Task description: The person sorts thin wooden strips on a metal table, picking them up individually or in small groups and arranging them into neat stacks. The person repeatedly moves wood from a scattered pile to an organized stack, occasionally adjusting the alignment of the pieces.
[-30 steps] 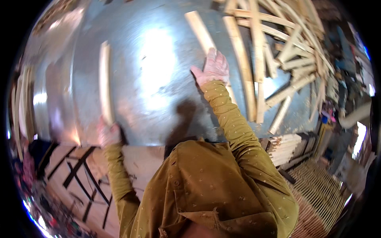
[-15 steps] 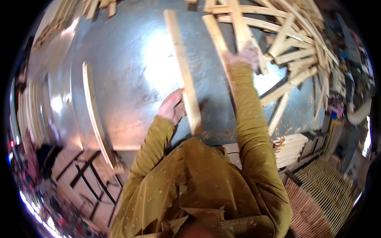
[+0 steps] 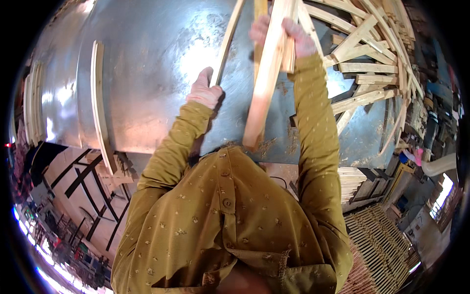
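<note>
My left hand [image 3: 204,91] is closed round the near end of a narrow wooden slat [image 3: 226,41], which runs away from me over the metal tabletop. Further right, my right hand [image 3: 299,41] grips a wider pale wooden slat [image 3: 266,85]. This slat slants toward me, its near end close to my shirt front, and it covers the middle of that hand. Fingers show on both sides of it. Another slat lies partly hidden beneath it, and a short slat end [image 3: 288,58] shows beside the hand. The far ends of the slats leave the picture.
A grey metal table [image 3: 147,88] spreads before me, with sawdust along its near edge. At right lies a jumbled pile of slats [image 3: 367,66]. A separate slat [image 3: 99,98] overhangs the table's near edge at left. Stacked slats [image 3: 33,105] stand far left; a slatted stack [image 3: 379,232] sits lower right.
My right hand has brought a slat from beside the pile leftward and toward me. The slat by my left hand has swung to tilt the other way, and that hand now grips its end.
</note>
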`<state>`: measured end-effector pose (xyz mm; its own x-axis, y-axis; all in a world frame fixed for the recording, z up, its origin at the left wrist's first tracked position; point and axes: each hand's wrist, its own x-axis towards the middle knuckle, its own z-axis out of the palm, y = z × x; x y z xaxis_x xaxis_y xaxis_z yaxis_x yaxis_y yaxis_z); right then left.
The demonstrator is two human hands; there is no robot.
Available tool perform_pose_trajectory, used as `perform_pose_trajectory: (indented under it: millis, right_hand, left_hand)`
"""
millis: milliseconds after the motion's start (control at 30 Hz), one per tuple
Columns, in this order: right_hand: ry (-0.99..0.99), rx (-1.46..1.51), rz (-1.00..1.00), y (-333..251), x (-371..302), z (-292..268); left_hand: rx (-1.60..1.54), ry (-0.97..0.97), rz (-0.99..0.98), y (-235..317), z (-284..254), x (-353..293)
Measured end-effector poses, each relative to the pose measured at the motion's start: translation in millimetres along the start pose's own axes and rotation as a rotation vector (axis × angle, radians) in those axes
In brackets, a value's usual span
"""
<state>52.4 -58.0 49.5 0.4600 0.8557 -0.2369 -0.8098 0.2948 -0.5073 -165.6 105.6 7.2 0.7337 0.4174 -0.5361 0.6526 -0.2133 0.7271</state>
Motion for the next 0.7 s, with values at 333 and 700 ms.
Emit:
perform_pose_trajectory:
  millis: [333, 700]
  right_hand:
    - [0.373, -0.243, -0.131, 143, 62, 21]
    - [0.998, -2.221, -0.076, 185, -64, 9]
  left_hand:
    - [-0.573, -0.130, 0.000, -89, -1, -14]
    - [-0.666, -0.001, 0.057, -77, -49, -16]
